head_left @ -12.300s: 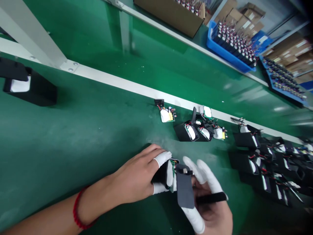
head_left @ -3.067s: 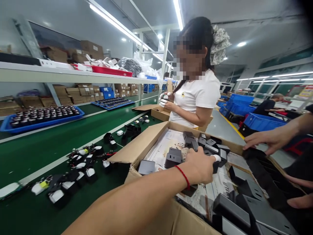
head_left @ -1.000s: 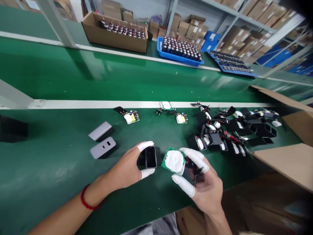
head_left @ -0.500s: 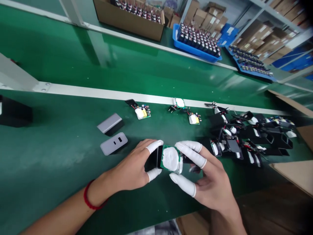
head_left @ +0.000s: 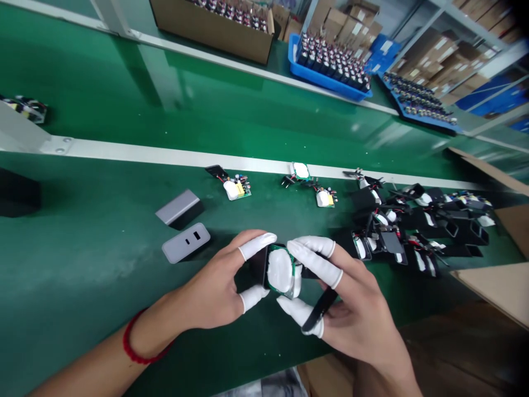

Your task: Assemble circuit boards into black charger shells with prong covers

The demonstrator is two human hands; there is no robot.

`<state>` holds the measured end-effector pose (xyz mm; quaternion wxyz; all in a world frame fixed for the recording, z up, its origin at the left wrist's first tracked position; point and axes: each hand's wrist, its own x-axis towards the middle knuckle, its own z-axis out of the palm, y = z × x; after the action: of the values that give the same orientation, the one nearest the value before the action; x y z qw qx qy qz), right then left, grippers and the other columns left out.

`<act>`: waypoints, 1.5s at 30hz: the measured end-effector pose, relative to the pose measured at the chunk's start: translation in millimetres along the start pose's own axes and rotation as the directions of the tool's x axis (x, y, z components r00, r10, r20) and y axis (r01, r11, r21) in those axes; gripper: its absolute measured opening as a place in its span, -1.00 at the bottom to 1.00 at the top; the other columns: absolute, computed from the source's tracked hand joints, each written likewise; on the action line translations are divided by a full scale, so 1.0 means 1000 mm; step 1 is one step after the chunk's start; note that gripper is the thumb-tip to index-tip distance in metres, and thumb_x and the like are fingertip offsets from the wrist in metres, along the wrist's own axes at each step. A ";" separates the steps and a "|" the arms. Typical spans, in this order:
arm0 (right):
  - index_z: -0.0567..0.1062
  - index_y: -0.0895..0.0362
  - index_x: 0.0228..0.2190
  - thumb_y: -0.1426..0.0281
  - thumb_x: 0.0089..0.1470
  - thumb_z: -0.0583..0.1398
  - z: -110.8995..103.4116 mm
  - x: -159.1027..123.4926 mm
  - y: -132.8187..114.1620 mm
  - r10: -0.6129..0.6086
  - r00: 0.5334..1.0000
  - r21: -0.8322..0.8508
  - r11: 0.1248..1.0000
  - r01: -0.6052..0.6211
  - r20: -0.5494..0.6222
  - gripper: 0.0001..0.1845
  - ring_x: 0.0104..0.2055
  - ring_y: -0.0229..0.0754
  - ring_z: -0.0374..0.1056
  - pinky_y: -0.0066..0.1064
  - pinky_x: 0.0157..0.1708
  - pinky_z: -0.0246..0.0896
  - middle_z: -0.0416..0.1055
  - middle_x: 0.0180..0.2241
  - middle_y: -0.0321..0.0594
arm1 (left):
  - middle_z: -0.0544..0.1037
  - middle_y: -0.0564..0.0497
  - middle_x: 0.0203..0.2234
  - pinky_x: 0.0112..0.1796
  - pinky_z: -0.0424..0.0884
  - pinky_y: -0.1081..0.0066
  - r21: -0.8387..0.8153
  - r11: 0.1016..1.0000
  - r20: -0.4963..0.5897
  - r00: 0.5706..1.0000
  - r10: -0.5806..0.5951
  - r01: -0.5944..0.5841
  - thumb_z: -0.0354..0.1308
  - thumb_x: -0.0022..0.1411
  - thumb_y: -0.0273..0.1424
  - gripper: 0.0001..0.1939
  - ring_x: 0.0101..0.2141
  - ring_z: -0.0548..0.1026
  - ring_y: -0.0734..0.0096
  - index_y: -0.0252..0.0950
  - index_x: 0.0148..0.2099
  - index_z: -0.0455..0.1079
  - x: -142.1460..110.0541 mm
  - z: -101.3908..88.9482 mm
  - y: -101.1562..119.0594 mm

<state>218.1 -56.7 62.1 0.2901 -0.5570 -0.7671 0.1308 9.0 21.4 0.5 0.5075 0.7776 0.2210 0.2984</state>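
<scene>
Circuit board point(head_left: 281, 270) with a white pad on its face was held between both hands just above the green conveyor belt point(head_left: 103, 231), low in the middle of the view. It was pinched by the right hand point(head_left: 351, 309) between thumb and forefinger (both in white finger cots), and a thin black part point(head_left: 318, 311) was also kept under these fingers. A black charger housing point(head_left: 259, 263) was gripped by the left hand point(head_left: 210, 289), its open end touching the board. Whether the board was already partly inside could not be told. Two grey charger housings point(head_left: 185, 242) were lying on the belt near the left hand. A heap of black housings with boards point(head_left: 413, 231) was seen to the right, well apart, and loose boards point(head_left: 235, 187) beside the white rail point(head_left: 124, 157).
</scene>
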 end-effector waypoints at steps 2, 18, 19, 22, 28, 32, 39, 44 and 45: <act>0.34 -0.01 0.17 0.46 0.06 0.31 0.000 0.001 -0.002 -0.012 1.000 -0.012 1.000 0.012 -0.004 -0.36 0.06 -0.12 0.42 -0.35 -0.07 0.35 0.40 0.09 -0.14 | 0.30 -0.15 0.18 0.20 0.28 0.32 0.004 1.000 0.002 1.000 0.009 -0.009 0.19 0.24 -0.58 -0.39 0.17 0.35 0.29 -0.22 0.29 0.13 0.000 -0.001 0.000; 0.32 0.02 0.19 0.45 0.09 0.31 0.002 -0.005 -0.005 -0.021 0.999 0.019 1.000 0.021 -0.024 -0.36 0.09 -0.09 0.40 -0.33 -0.05 0.37 0.39 0.09 -0.10 | 0.31 -0.14 0.18 0.21 0.29 0.28 0.019 0.998 -0.013 0.998 0.066 -0.066 0.20 0.22 -0.60 -0.33 0.18 0.34 0.26 -0.18 0.30 0.11 -0.001 -0.003 0.001; 0.32 0.02 0.19 0.44 0.09 0.31 0.002 -0.005 -0.005 -0.031 0.999 0.004 1.000 0.031 -0.033 -0.36 0.09 -0.09 0.40 -0.34 -0.04 0.35 0.39 0.10 -0.10 | 0.31 -0.14 0.18 0.21 0.29 0.25 0.014 0.998 -0.010 0.998 0.062 -0.062 0.19 0.22 -0.60 -0.33 0.18 0.35 0.24 -0.17 0.30 0.11 -0.001 -0.004 0.001; 0.31 0.02 0.19 0.42 0.09 0.31 0.001 -0.005 -0.006 -0.037 0.999 -0.017 0.999 0.036 -0.036 -0.36 0.09 -0.10 0.40 -0.34 -0.01 0.33 0.39 0.10 -0.10 | 0.32 -0.14 0.19 0.20 0.31 0.19 -0.002 0.999 0.003 0.999 0.039 -0.039 0.20 0.21 -0.61 -0.33 0.18 0.36 0.18 -0.13 0.30 0.13 0.000 -0.005 0.003; 0.34 0.04 0.15 0.43 0.12 0.26 0.002 -0.002 -0.008 -0.039 0.999 -0.064 0.997 0.038 -0.024 -0.43 0.07 -0.10 0.43 -0.35 -0.09 0.36 0.43 0.07 -0.08 | 0.32 -0.13 0.18 0.20 0.32 0.20 -0.005 0.999 0.001 0.999 0.037 -0.037 0.21 0.22 -0.60 -0.31 0.18 0.36 0.18 -0.08 0.31 0.10 0.000 -0.004 0.004; 0.35 0.06 0.13 0.42 0.13 0.24 0.002 -0.001 -0.009 -0.050 0.998 -0.109 0.993 0.046 -0.032 -0.47 0.04 -0.12 0.45 -0.38 -0.13 0.36 0.44 0.06 -0.08 | 0.32 -0.10 0.18 0.21 0.30 0.26 0.006 1.000 0.007 1.000 0.025 -0.025 0.20 0.23 -0.59 -0.31 0.18 0.35 0.23 -0.07 0.31 0.10 0.000 -0.005 0.004; 0.35 0.06 0.11 0.37 0.14 0.23 0.004 0.000 -0.008 -0.041 0.998 -0.114 0.993 0.036 -0.047 -0.51 0.00 -0.14 0.47 -0.41 -0.15 0.38 0.45 0.05 -0.09 | 0.30 -0.10 0.19 0.20 0.32 0.29 0.039 0.999 0.020 1.000 0.004 -0.005 0.20 0.25 -0.55 -0.33 0.18 0.35 0.22 -0.06 0.31 0.07 0.000 -0.006 0.004; 0.38 0.08 0.07 0.37 0.12 0.22 0.002 0.002 -0.013 -0.035 0.999 -0.162 0.986 0.029 -0.039 -0.54 -0.06 -0.10 0.51 -0.37 -0.22 0.42 0.48 0.01 -0.05 | 0.32 -0.11 0.17 0.19 0.34 0.27 0.056 0.998 0.023 1.000 0.012 -0.013 0.19 0.25 -0.54 -0.35 0.16 0.37 0.21 -0.07 0.30 0.08 0.001 -0.005 0.004; 0.38 0.08 0.07 0.38 0.12 0.22 0.001 0.003 -0.014 -0.038 0.999 -0.169 0.985 0.032 -0.031 -0.54 -0.07 -0.09 0.51 -0.36 -0.24 0.43 0.49 0.00 -0.05 | 0.32 -0.11 0.17 0.18 0.34 0.27 0.058 0.998 0.020 1.000 0.015 -0.016 0.19 0.25 -0.54 -0.35 0.16 0.37 0.21 -0.07 0.30 0.09 0.001 -0.005 0.005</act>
<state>205.9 -59.0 69.1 0.2573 -0.5681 -0.7801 0.0505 6.4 23.6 6.6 0.4845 0.7964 0.2186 0.2884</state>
